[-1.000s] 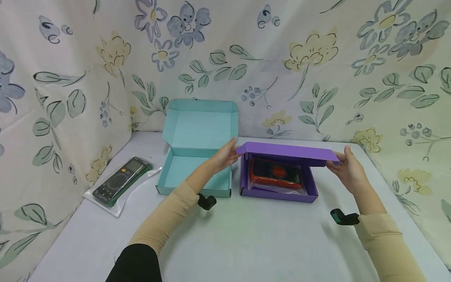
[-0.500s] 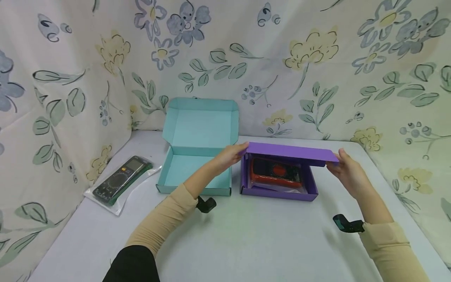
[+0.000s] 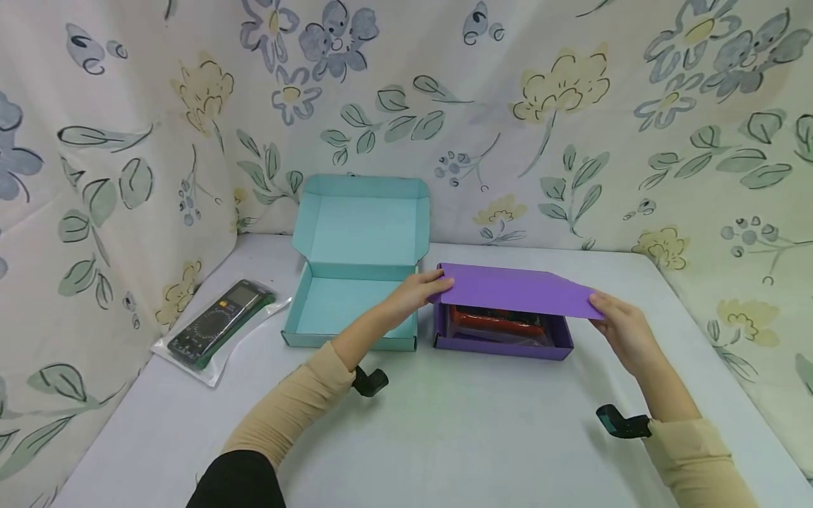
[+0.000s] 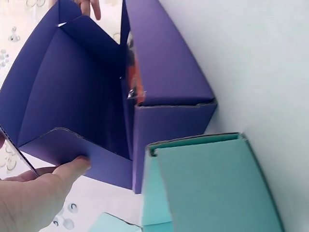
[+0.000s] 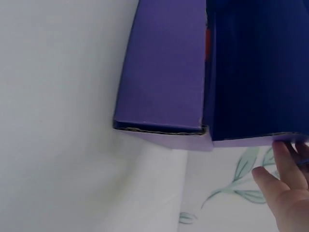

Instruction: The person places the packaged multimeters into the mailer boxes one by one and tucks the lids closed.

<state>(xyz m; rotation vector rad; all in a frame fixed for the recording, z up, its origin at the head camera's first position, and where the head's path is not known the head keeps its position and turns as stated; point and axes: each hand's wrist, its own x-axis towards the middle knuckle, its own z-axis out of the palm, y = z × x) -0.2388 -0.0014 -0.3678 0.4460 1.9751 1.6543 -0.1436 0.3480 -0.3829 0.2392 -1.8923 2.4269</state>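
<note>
In the head view a purple cardboard box stands at the right centre with its lid tilted partly down. A red-and-black multimeter in clear plastic lies inside, mostly hidden beneath the lid. My left hand grips the lid's left corner; in the left wrist view its thumb presses on the side flap. My right hand holds the lid's right corner, its thumb along the edge. In the right wrist view the fingers touch the flap's outer side.
A turquoise box stands open just left of the purple one, partly behind my left hand. Farther left lies a black-and-green multimeter in a clear bag. Floral cloth hangs behind the white table.
The purple lid has swung lower towards the front, covering more of the red multimeter. My left hand has moved onto the lid's left corner; my right hand has lowered with the lid.
</note>
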